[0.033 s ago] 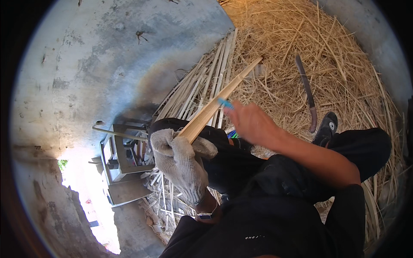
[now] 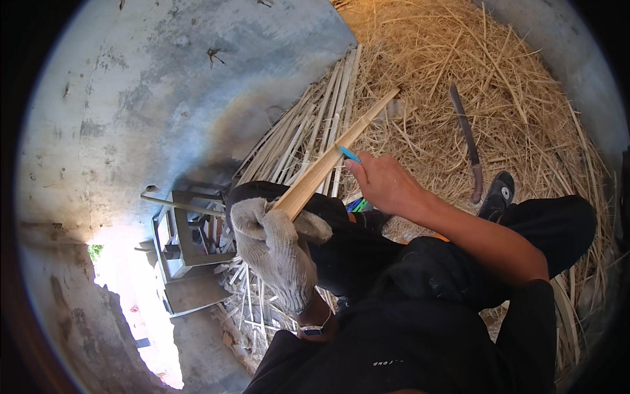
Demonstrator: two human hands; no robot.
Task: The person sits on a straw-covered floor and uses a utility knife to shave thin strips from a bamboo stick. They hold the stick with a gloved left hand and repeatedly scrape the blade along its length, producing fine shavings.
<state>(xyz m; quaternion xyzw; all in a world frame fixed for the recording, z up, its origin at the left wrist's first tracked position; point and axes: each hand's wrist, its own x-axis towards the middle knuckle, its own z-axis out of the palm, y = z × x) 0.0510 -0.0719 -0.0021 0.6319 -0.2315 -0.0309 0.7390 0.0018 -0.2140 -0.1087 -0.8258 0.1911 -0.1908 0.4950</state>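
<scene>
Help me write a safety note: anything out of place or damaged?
Yes: a long knife lies unsheathed on shavings near a shoe, possibly hazardous; the wall opening at lower left looks damaged, its edge jagged.

Machete (image 2: 467, 134): on shavings (image 2: 420, 59), right of strip (image 2: 315, 176). Slats (image 2: 331, 111): left of shavings, beside wall (image 2: 151, 85). Strip: near end in left grip (image 2: 279, 243).
</scene>
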